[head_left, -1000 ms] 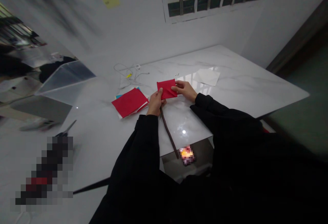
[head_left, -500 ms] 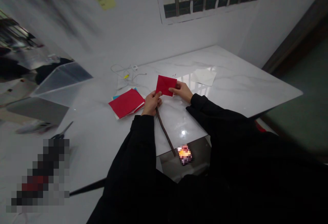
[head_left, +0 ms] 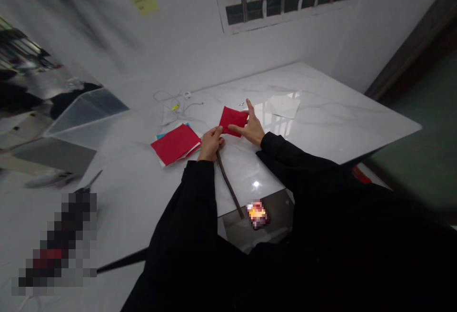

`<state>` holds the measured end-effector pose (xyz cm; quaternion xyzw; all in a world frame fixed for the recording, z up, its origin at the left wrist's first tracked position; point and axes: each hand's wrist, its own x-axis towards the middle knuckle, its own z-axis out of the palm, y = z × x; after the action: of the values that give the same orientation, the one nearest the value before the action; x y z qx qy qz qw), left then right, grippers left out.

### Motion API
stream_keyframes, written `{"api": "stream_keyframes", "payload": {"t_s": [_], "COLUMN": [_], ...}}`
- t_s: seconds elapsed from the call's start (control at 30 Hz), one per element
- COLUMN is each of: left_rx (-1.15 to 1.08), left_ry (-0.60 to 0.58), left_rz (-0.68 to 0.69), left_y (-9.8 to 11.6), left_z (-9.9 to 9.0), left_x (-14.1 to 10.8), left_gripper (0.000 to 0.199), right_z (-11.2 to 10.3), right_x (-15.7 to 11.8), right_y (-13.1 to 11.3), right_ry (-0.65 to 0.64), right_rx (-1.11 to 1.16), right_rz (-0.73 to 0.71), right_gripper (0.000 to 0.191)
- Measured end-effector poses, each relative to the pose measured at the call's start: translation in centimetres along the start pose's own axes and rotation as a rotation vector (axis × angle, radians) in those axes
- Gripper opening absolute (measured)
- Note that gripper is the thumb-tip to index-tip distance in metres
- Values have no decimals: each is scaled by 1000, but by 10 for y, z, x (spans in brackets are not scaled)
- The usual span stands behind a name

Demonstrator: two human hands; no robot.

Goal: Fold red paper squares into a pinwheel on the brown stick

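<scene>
A small red folded paper (head_left: 232,122), with crease lines like an envelope, is raised above the white table (head_left: 321,131). My left hand (head_left: 211,144) is closed on its lower left corner, thumb on top. My right hand (head_left: 253,126) is at its right side, the thumb lying across the face and the index finger stretched up away from it. Whether other right fingers touch the back is hidden. A thin brown strip (head_left: 228,183) runs from below my left hand past the table edge. Left of that hand lies a stack of sheets, a red sheet (head_left: 175,144) on top.
Behind the stack lies a white cable (head_left: 159,94) with a yellow piece (head_left: 175,107). A pale sheet (head_left: 285,106) and tiny bits (head_left: 241,104) lie farther back. At left are a blurred dark object (head_left: 60,236) and a clear panel (head_left: 89,107). A lit, blurred object (head_left: 257,214) is below the edge.
My right hand has loosened its pinch on the red folded paper: its index finger has lifted and its thumb has slid left across the face. The paper has tilted slightly; my left hand still grips it.
</scene>
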<state>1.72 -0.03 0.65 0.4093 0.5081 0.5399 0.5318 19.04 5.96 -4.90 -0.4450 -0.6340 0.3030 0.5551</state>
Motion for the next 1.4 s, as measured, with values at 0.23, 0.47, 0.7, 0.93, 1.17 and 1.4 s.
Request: {"api": "stream_keyframes", "payload": {"t_s": [0.23, 0.47, 0.7, 0.93, 1.17, 1.4], "left_rx": [84, 12, -88, -47, 7, -181], "left_ry": [-51, 20, 44, 15, -28, 114], "left_rz": [70, 35, 46, 52, 59, -33], "left_y": [-8, -5, 2, 2, -1, 6], "left_z": [-5, -2, 0, 0, -1, 2], "left_x": [5, 5, 0, -2, 0, -1], "left_gripper": [25, 23, 30, 30, 29, 48], "right_z": [-1, -13, -15, -17, -13, -12], "right_x": [2, 5, 5, 5, 4, 5], "right_y": [-5, -14, -13, -19, -21, -20], "right_ry": [75, 188, -6, -39, -41, 3], "right_rx": [-83, -96, -104, -90, 71, 75], "right_rz": [111, 58, 45, 14, -48, -9], "right_gripper": [88, 30, 39, 50, 39, 12]}}
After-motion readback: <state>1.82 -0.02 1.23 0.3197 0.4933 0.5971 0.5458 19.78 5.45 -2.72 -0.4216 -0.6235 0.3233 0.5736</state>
